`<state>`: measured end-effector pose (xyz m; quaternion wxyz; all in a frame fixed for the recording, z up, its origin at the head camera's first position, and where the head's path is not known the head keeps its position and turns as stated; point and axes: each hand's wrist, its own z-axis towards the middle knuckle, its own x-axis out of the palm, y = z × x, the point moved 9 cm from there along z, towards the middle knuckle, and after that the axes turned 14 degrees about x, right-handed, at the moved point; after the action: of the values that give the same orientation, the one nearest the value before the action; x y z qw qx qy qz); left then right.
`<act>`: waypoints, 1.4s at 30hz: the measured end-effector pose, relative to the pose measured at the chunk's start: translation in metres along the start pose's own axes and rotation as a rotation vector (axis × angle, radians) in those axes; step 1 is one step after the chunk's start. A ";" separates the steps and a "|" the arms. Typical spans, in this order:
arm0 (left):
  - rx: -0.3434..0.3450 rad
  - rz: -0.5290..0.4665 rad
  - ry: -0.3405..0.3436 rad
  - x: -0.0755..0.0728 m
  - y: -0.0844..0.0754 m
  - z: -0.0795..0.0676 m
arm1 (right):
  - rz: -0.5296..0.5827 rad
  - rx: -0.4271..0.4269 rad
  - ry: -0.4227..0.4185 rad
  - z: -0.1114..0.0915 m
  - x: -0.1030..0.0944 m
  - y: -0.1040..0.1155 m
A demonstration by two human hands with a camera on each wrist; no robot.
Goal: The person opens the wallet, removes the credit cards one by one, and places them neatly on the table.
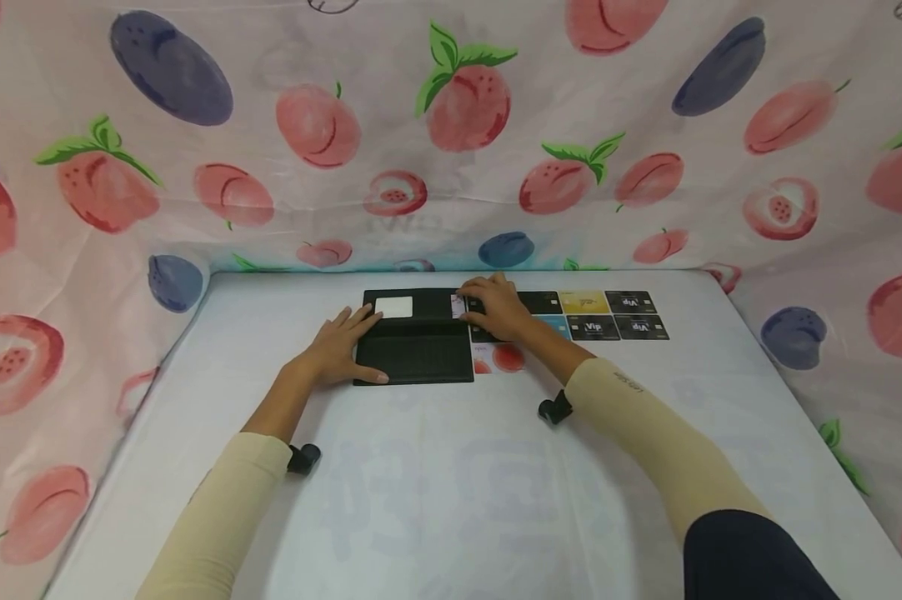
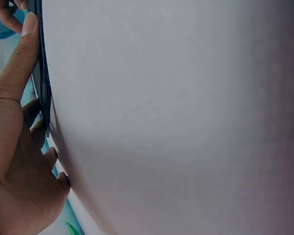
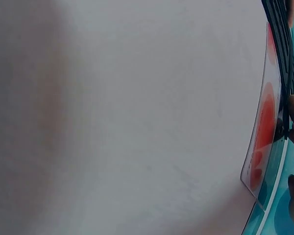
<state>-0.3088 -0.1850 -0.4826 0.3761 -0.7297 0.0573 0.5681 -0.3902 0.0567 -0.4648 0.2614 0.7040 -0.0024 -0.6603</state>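
Observation:
A black card holder [image 1: 413,354] lies unfolded on the white table, with a white rectangle [image 1: 394,307] in its upper left part. My left hand [image 1: 334,346] rests on its left side, fingers spread and thumb along the lower edge. In the left wrist view the left thumb [image 2: 22,61] lies straight against the black edge. At the upper right edge of the holder, my right hand [image 1: 498,307] pinches a small pale patterned card [image 1: 458,306] between thumb and fingers. The hand hides part of that card.
Right of the holder lie rows of cards: black VIP cards [image 1: 594,327], a yellow card [image 1: 582,302], a blue card [image 1: 553,322] and a pink-red fruit-patterned card [image 1: 508,358]. A fruit-printed cloth [image 1: 451,192] hangs behind the table [image 1: 436,483].

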 end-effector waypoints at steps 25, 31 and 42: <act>-0.003 0.001 -0.005 0.000 0.002 0.000 | -0.025 -0.033 0.010 0.002 0.000 -0.003; 0.004 0.005 0.001 0.002 0.003 0.001 | -0.039 -0.032 0.018 0.002 0.001 -0.003; -0.002 0.006 -0.001 0.001 0.002 0.001 | -0.043 -0.009 0.017 -0.007 -0.005 -0.020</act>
<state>-0.3095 -0.1853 -0.4846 0.3739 -0.7297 0.0588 0.5695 -0.3916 0.0782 -0.4677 0.2502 0.7085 0.0179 -0.6597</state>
